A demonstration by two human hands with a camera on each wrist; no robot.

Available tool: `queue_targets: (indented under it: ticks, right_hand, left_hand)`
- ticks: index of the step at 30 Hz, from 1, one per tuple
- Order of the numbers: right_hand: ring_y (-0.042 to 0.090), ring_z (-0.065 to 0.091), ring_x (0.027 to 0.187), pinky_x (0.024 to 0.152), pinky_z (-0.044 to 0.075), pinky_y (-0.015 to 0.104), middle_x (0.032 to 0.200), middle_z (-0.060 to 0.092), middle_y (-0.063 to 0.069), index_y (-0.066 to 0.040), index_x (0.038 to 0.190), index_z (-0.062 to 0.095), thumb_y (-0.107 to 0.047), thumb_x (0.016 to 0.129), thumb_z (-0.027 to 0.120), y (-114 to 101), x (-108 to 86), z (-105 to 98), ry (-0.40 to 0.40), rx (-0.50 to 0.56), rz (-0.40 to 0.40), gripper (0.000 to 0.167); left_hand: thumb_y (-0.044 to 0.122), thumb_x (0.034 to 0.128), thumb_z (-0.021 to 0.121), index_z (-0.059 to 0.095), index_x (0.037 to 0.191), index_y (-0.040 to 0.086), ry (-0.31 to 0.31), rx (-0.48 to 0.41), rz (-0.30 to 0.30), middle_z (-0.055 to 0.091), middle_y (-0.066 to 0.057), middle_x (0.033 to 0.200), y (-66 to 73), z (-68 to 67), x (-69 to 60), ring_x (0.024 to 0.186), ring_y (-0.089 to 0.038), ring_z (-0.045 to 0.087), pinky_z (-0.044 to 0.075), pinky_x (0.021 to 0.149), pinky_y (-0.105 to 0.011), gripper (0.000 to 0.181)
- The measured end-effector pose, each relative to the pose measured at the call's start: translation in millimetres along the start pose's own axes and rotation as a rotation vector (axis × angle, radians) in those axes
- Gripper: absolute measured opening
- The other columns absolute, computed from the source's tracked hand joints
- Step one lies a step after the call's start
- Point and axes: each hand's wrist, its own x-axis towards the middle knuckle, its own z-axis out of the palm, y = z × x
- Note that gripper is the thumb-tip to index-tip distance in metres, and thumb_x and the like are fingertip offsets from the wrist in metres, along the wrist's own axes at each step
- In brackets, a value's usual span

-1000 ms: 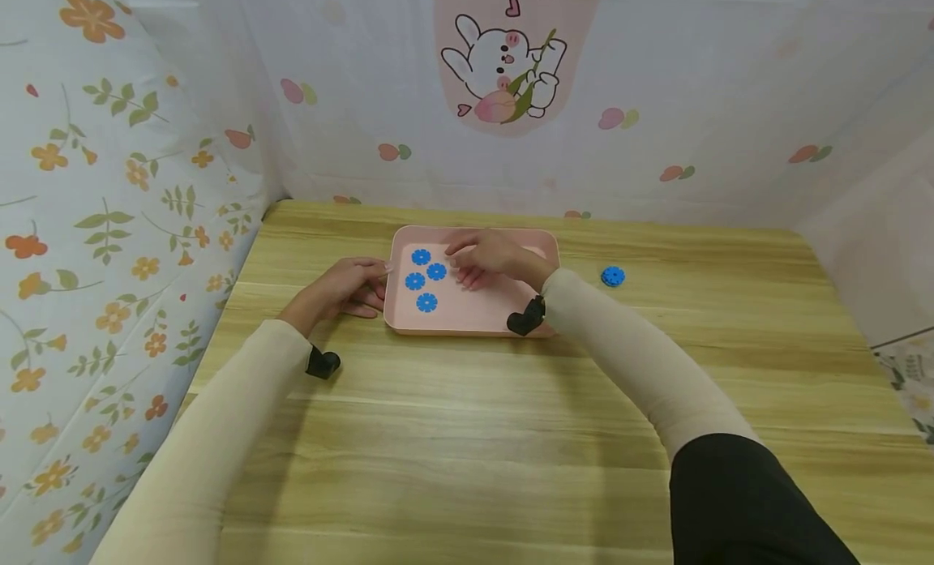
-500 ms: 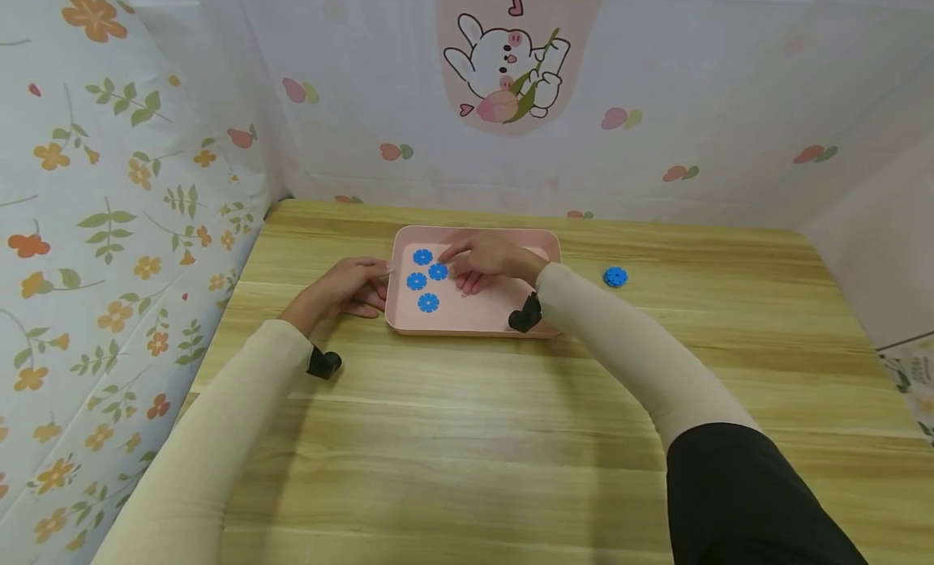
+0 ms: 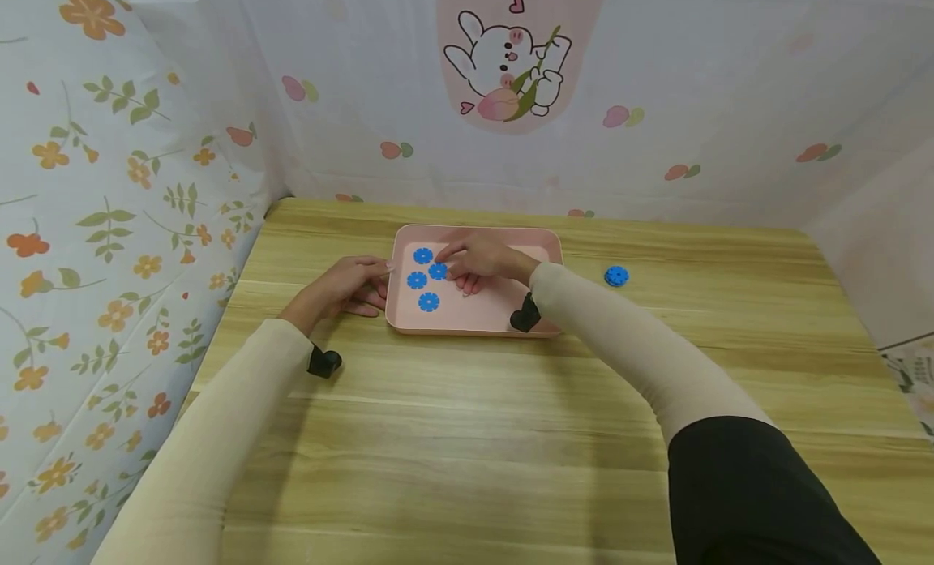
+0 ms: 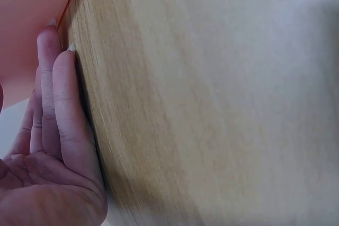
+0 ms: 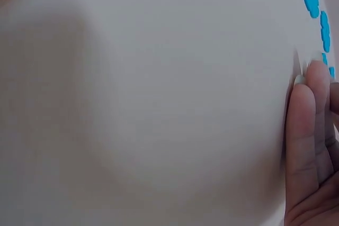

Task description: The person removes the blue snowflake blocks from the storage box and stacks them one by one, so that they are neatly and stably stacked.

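Observation:
In the head view a pink tray lies on the table with several blue notched interlocking discs flat in its left part. My left hand is at the tray's left side, fingertips touching its rim. Its fingers reach out straight along the tray wall in the left wrist view. My right hand is over the tray, thumb and index finger at the rightmost blue disc, which still lies flat. The right wrist view shows two of its fingers nearly straight, low over the tray floor; the thumb and index contact is hidden there.
A small stack of blue discs sits on the wooden table to the right of the tray. Patterned cloth hangs behind the table and along its left side.
My right hand has shifted slightly left, bringing its thumb and index finger to the rightmost disc in the tray. My left hand, the tray and the discs stay in place.

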Motion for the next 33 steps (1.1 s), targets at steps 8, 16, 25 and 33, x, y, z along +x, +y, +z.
queue_targets:
  ticks: [8, 16, 25, 33]
  right_hand:
    - [0.017, 0.063, 0.050, 0.055, 0.058, 0.032, 0.063, 0.062, 0.008, -0.016, 0.127, 0.064, -0.015, 0.091, 0.069, -2.6, 1.4, 1.6, -0.006, -0.020, -0.014, 0.036]
    - [0.017, 0.062, 0.049, 0.053, 0.057, 0.031, 0.062, 0.061, 0.007, -0.015, 0.122, 0.068, -0.013, 0.091, 0.067, -0.2, 2.6, 0.9, 0.001, -0.002, -0.021, 0.030]
    - [0.017, 0.063, 0.050, 0.052, 0.056, 0.029, 0.065, 0.062, 0.007, -0.010, 0.113, 0.065, -0.010, 0.091, 0.066, -6.3, -0.1, -0.6, -0.007, -0.034, 0.035, 0.022]
    - [0.016, 0.063, 0.050, 0.053, 0.057, 0.029, 0.065, 0.061, 0.006, -0.011, 0.114, 0.061, -0.009, 0.092, 0.064, -6.5, -5.8, -4.8, -0.016, -0.048, 0.094, 0.021]
  left_hand:
    - [0.044, 0.0999, 0.051, 0.047, 0.139, 0.015, 0.002, -0.005, -0.003, 0.062, -0.005, 0.092, -0.5, 0.5, -0.7, 0.073, -0.016, 0.069, 0.060, 0.070, -0.036, 0.049]
    - [0.045, 0.0991, 0.052, 0.046, 0.140, 0.015, -0.002, -0.001, 0.001, 0.063, -0.005, 0.093, -0.2, -0.4, 0.7, 0.075, -0.016, 0.069, 0.060, 0.071, -0.036, 0.051]
    - [0.044, 0.0999, 0.051, 0.048, 0.139, 0.016, 0.003, -0.002, 0.001, 0.062, -0.005, 0.091, 0.2, 0.4, 1.0, 0.073, -0.016, 0.069, 0.060, 0.069, -0.036, 0.048]
    - [0.044, 0.1002, 0.050, 0.048, 0.138, 0.014, -0.004, 0.000, 0.011, 0.061, -0.004, 0.090, 0.6, 0.6, -0.6, 0.072, -0.015, 0.069, 0.060, 0.068, -0.036, 0.048]
